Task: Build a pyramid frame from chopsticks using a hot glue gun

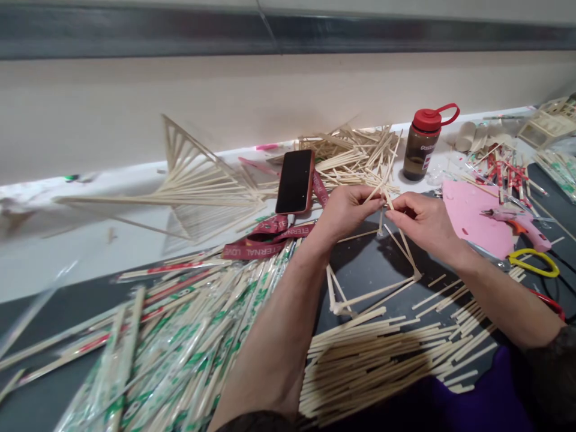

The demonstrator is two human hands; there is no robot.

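Both of my hands are at the top of a small open frame of thin wooden chopsticks (378, 295), joined at their ends and standing on the dark table mat. My left hand (348, 211) is closed, thumb and forefinger pinching a chopstick near the upper joint. From the other side, my right hand (425, 223) pinches a chopstick close to the same joint; its other fingers are curled. The fingers partly cover the joint. Below the frame, nearest me, lies a broad pile of loose chopsticks (373, 366), partly in shadow.
Wrapped chopsticks (193, 342) cover the left side. Behind lie a phone (294, 182), a maroon lanyard (249, 249), a fan-shaped stick model (202, 195) and a stick heap (351, 153). Rightward are a bottle (420, 147), a pink sheet (472, 216), a pink glue gun (533, 231) and yellow-handled scissors (535, 255).
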